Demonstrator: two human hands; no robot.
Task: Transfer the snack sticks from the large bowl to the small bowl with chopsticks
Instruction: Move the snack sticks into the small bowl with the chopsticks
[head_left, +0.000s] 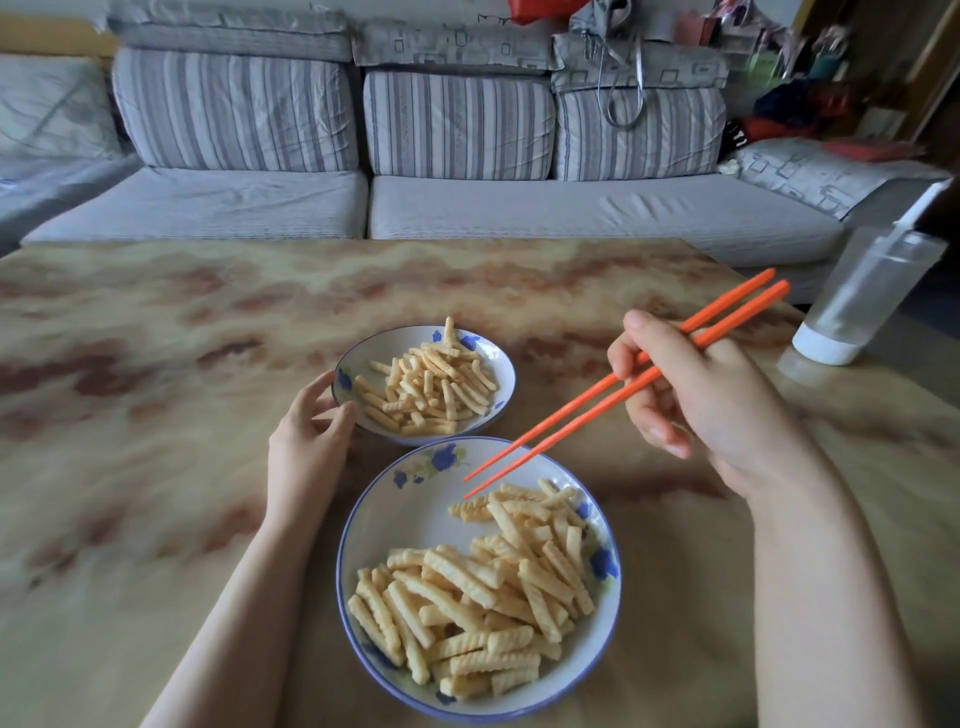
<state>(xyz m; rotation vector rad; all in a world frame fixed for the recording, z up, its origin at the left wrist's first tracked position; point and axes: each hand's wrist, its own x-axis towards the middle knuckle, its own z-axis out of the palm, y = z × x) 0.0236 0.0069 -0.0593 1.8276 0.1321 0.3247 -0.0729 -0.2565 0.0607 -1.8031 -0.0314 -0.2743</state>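
The right hand (696, 395) is gripping orange plastic chopsticks (597, 389), tips hovering slightly apart over the far side of the large blue-flowered white bowl (410, 499) holding ridged yellow snack sticks (467, 613). Just beyond it, the left hand (306, 441) is clasping the rim of the small matching bowl (395, 343).

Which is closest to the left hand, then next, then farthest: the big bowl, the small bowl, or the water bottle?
1. The small bowl: the left hand holds its rim.
2. The big bowl: just right of that wrist, nearer the person.
3. The water bottle: far off at the right edge of the table.
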